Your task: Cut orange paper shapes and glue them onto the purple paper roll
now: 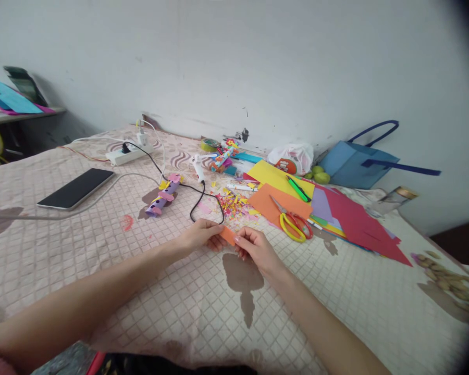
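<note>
A small strip of orange paper (228, 236) is stretched between my two hands, just above the patterned tablecloth. My left hand (204, 235) pinches its left end between thumb and fingers. At the other end, my right hand (254, 247) grips it the same way. Beyond the hands lies a heap of tiny paper scraps (234, 204). Scissors with yellow and red handles (295, 225) rest on an orange sheet (275, 203) to the right. A purple paper tube (164, 197) with pink and yellow pieces on it lies to the left.
A white glue gun (198, 169) with a black cord lies beyond the scraps. At left are a dark tablet-like device (77, 187) and a power strip (128, 155). Coloured sheets (363, 221), a green cutter (298, 189) and a blue bag (355, 164) occupy the right.
</note>
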Tool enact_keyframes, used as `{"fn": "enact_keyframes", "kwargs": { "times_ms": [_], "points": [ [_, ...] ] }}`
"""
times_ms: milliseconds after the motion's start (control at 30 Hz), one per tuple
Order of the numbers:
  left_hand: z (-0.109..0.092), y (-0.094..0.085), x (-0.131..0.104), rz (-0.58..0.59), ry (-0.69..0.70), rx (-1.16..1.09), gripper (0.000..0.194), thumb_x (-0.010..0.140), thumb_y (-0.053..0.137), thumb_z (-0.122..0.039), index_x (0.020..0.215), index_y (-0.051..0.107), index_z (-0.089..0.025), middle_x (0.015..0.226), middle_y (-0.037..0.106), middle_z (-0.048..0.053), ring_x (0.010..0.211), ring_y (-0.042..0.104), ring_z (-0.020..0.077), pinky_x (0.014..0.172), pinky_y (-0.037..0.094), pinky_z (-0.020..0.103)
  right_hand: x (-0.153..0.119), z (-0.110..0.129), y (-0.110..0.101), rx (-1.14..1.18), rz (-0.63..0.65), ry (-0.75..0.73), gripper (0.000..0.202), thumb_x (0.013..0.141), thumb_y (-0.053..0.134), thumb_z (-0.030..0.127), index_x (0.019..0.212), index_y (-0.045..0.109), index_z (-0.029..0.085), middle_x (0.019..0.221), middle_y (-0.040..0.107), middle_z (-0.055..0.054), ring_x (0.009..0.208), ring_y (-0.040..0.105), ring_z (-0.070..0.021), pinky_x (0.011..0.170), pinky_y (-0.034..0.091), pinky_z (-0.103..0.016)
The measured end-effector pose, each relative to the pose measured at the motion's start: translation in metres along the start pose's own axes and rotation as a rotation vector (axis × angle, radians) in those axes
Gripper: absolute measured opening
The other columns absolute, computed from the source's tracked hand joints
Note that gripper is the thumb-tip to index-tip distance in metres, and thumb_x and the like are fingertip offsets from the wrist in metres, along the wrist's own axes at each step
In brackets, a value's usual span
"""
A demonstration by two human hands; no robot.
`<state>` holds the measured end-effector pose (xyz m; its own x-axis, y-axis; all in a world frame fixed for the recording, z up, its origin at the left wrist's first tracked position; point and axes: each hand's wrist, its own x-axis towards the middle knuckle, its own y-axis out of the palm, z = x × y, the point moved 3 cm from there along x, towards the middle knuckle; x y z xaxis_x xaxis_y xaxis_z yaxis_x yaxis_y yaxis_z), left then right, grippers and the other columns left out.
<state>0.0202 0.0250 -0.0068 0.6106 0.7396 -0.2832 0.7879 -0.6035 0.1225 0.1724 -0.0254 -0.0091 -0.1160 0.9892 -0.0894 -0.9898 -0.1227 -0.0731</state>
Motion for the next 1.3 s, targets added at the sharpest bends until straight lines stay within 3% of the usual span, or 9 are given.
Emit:
{"fn": "enact_keyframes", "kwargs": {
  "times_ms": [233, 333, 400, 500, 567, 700, 933, 1167, 1300],
  "points": [
    [0.002, -0.006, 0.003, -0.005, 0.087, 0.147, 0.035, 0.064, 0.066, -0.046, 0.064, 0.056, -0.012, 0.055, 0.060, 0.001, 0.050, 0.054, 0.0094, 0.051, 0.043, 0.021, 0.000, -0.002, 0.005, -0.030, 0.019, -0.008, 0.022, 0.078, 0.056, 0.037, 0.069, 0.052, 0.017, 0.057, 0.054, 0.004, 0.045, 0.047, -0.0066, 0.040, 0.033, -0.017],
    [0.000, -0.007, 0.003, 0.002, 0.119, 0.199, 0.034, 0.066, 0.065, -0.045, 0.062, 0.053, -0.013, 0.054, 0.058, 0.000, 0.047, 0.051, 0.0077, 0.047, 0.040, 0.019, 0.006, 0.001, -0.006, -0.131, 0.023, -0.069, 0.023, 0.078, 0.053, 0.040, 0.070, 0.052, 0.018, 0.059, 0.055, 0.003, 0.047, 0.048, -0.0085, 0.041, 0.034, -0.019],
    [-0.001, -0.009, 0.003, 0.025, 0.104, 0.239, 0.033, 0.067, 0.063, -0.044, 0.063, 0.053, -0.014, 0.056, 0.059, 0.000, 0.048, 0.050, 0.0076, 0.046, 0.039, 0.019, 0.012, 0.006, -0.033, -0.272, -0.081, -0.152, 0.024, 0.078, 0.052, 0.041, 0.071, 0.053, 0.018, 0.061, 0.056, 0.001, 0.051, 0.051, -0.0111, 0.045, 0.037, -0.021],
    [-0.001, -0.013, 0.003, 0.010, 0.107, 0.374, 0.031, 0.069, 0.059, -0.043, 0.062, 0.052, -0.015, 0.054, 0.058, -0.001, 0.045, 0.048, 0.0075, 0.043, 0.038, 0.018, 0.015, 0.015, -0.103, -0.646, -0.514, -0.275, 0.025, 0.076, 0.051, 0.043, 0.070, 0.053, 0.018, 0.065, 0.059, -0.002, 0.059, 0.055, -0.0161, 0.054, 0.039, -0.026],
    [-0.001, -0.016, 0.004, -0.047, 0.167, 0.500, 0.028, 0.071, 0.057, -0.042, 0.062, 0.051, -0.016, 0.052, 0.057, -0.002, 0.043, 0.047, 0.0075, 0.041, 0.035, 0.018, 0.013, 0.013, -0.149, -0.941, -0.719, -0.229, 0.024, 0.073, 0.055, 0.042, 0.068, 0.051, 0.019, 0.064, 0.059, -0.004, 0.061, 0.055, -0.0183, 0.057, 0.038, -0.028],
    [0.002, -0.020, 0.007, -0.063, 0.228, 0.619, 0.027, 0.073, 0.053, -0.041, 0.062, 0.051, -0.017, 0.051, 0.056, -0.003, 0.043, 0.048, 0.0081, 0.038, 0.031, 0.017, 0.013, -0.009, -0.200, -1.204, -0.669, -0.026, 0.028, 0.069, 0.060, 0.043, 0.075, 0.048, 0.019, 0.067, 0.060, -0.004, 0.062, 0.056, -0.0189, 0.055, 0.036, -0.027],
    [0.003, -0.020, 0.007, -0.061, 0.220, 0.610, 0.029, 0.073, 0.052, -0.044, 0.065, 0.051, -0.017, 0.051, 0.056, -0.002, 0.044, 0.049, 0.0090, 0.038, 0.031, 0.017, 0.018, -0.024, -0.197, -1.227, -0.600, -0.035, 0.032, 0.070, 0.060, 0.043, 0.086, 0.047, 0.019, 0.076, 0.061, -0.004, 0.064, 0.057, -0.0171, 0.052, 0.036, -0.024],
    [-0.002, -0.020, 0.004, -0.109, 0.277, 0.676, 0.029, 0.077, 0.046, -0.041, 0.064, 0.052, -0.016, 0.052, 0.056, -0.002, 0.044, 0.048, 0.0090, 0.041, 0.032, 0.019, 0.009, -0.014, -0.212, -1.281, -0.815, -0.048, 0.027, 0.074, 0.054, 0.040, 0.087, 0.047, 0.017, 0.078, 0.059, -0.010, 0.071, 0.057, -0.0240, 0.058, 0.039, -0.030],
    [-0.006, -0.021, 0.003, -0.251, 0.403, 0.893, 0.019, 0.076, 0.047, -0.029, 0.063, 0.054, -0.017, 0.054, 0.054, -0.001, 0.049, 0.048, 0.0107, 0.047, 0.034, 0.022, 0.012, -0.007, -0.198, -1.308, -0.834, -0.130, 0.024, 0.075, 0.054, 0.037, 0.088, 0.051, 0.017, 0.088, 0.058, -0.013, 0.086, 0.054, -0.0273, 0.071, 0.041, -0.036]
  ]
}}
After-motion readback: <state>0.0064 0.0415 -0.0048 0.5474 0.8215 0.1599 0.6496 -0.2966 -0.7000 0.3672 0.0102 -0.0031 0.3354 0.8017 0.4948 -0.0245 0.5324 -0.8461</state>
